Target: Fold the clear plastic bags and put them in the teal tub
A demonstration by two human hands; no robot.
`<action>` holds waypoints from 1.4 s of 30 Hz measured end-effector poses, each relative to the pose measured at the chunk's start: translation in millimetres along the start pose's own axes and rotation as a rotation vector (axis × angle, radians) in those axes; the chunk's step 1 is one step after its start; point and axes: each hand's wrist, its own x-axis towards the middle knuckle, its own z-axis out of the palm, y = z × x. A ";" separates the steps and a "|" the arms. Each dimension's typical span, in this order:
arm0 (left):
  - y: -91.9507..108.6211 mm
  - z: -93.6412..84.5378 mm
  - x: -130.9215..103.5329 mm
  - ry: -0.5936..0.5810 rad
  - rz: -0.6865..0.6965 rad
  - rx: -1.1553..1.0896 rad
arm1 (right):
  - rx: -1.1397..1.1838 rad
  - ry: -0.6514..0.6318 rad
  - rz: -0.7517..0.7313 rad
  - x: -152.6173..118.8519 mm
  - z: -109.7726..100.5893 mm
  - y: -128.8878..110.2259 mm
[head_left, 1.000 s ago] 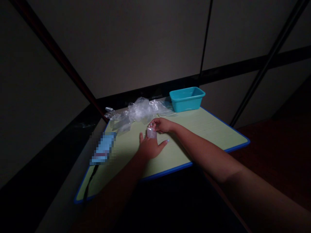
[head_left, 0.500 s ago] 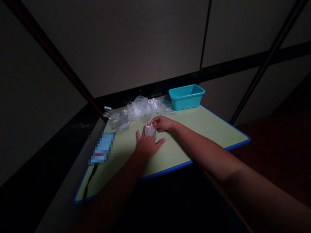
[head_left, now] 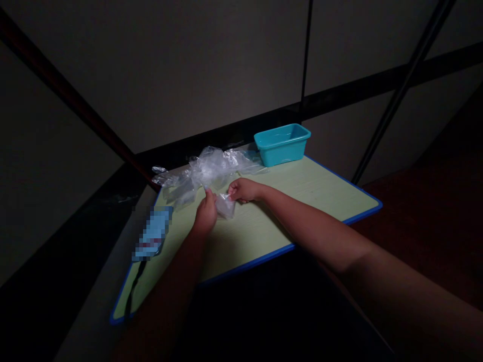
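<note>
Between my two hands is a small clear plastic bag [head_left: 225, 207], folded or bunched up. My right hand [head_left: 243, 190] pinches its upper right edge between thumb and fingers. My left hand [head_left: 207, 211] is closed at the bag's left side, thumb pointing up; its other fingers are partly hidden behind the thumb and palm. Just beyond my hands lies a heap of crumpled clear plastic bags [head_left: 211, 168] along the back of the pale green table [head_left: 313, 193].
A turquoise plastic basket [head_left: 285, 152] stands at the back right of the table. At the left edge lies a blurred light blue flat object [head_left: 154, 234] with a dark strap [head_left: 135, 290]. A panelled wall [head_left: 219, 75] rises behind the table.
My left hand has gone from lying flat with spread fingers on the plastic to gripping its left side. The plastic is now lifted and less flat. The whole view has shifted slightly.
</note>
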 end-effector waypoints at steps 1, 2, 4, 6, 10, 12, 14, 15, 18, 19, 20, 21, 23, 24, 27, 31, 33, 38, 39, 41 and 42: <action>-1.5 -1.6 2.1 0.020 -0.036 -0.072 | 0.003 -0.005 -0.006 -0.3 0.5 -0.8; -2.6 -3.2 3.2 0.024 -0.063 -0.121 | 0.004 -0.008 -0.012 -0.8 1.0 -1.8; -4.0 -6.0 3.6 -0.016 -0.030 -0.175 | 0.006 -0.013 -0.023 -2.0 2.0 -4.3; -5.2 -7.9 3.1 -0.081 0.036 -0.236 | 0.011 -0.024 -0.024 -3.4 3.3 -7.0; -7.5 -9.1 4.0 -0.079 0.060 -0.269 | 0.062 -0.067 0.013 -7.8 7.2 -12.2; -8.1 -9.1 5.2 -0.059 0.041 -0.285 | 0.115 -0.113 0.040 -10.7 8.9 -14.4; -8.1 -9.4 5.9 -0.049 0.036 -0.304 | 0.172 -0.181 0.058 -13.5 9.7 -16.0; -7.9 -9.7 6.0 -0.044 0.040 -0.304 | 0.193 -0.215 0.061 -14.6 9.6 -16.5; -6.7 -12.1 5.1 -0.064 0.074 -0.245 | 0.216 -0.257 0.069 -15.4 8.3 -16.0; -6.0 -13.3 4.5 -0.078 0.081 -0.210 | 0.208 -0.257 0.075 -14.9 7.5 -15.2; -5.2 -14.8 3.9 -0.087 0.083 -0.172 | 0.197 -0.254 0.083 -14.1 6.6 -14.2; -4.4 -16.4 3.5 -0.084 0.082 -0.138 | 0.188 -0.253 0.090 -13.2 5.5 -13.1; -3.3 -19.6 3.3 -0.034 0.078 -0.086 | 0.178 -0.267 0.099 -11.4 2.4 -10.9; -3.2 -21.1 3.6 -0.007 0.082 -0.060 | 0.179 -0.280 0.102 -10.8 0.3 -10.0; -5.3 -23.6 4.7 -0.005 0.123 0.047 | 0.188 -0.355 0.123 -11.1 -7.6 -8.5; -10.1 -22.6 1.1 -0.043 0.169 0.389 | 0.204 -0.516 0.144 -14.7 -18.1 -7.9; -10.6 -22.5 -3.0 -0.086 0.127 0.557 | 0.222 -0.589 0.137 -16.3 -21.5 -7.7; -7.3 -31.7 -8.8 -0.365 0.039 0.692 | 0.242 -0.733 0.111 -17.2 -25.8 -6.4; -7.0 -34.4 -8.7 -0.415 0.039 0.698 | 0.241 -0.749 0.108 -17.0 -26.4 -5.8; -7.2 -38.6 -7.9 -0.490 0.045 0.705 | 0.230 -0.768 0.103 -16.4 -27.5 -4.6; -7.5 -40.0 -7.5 -0.515 0.047 0.707 | 0.222 -0.773 0.102 -16.1 -28.1 -4.2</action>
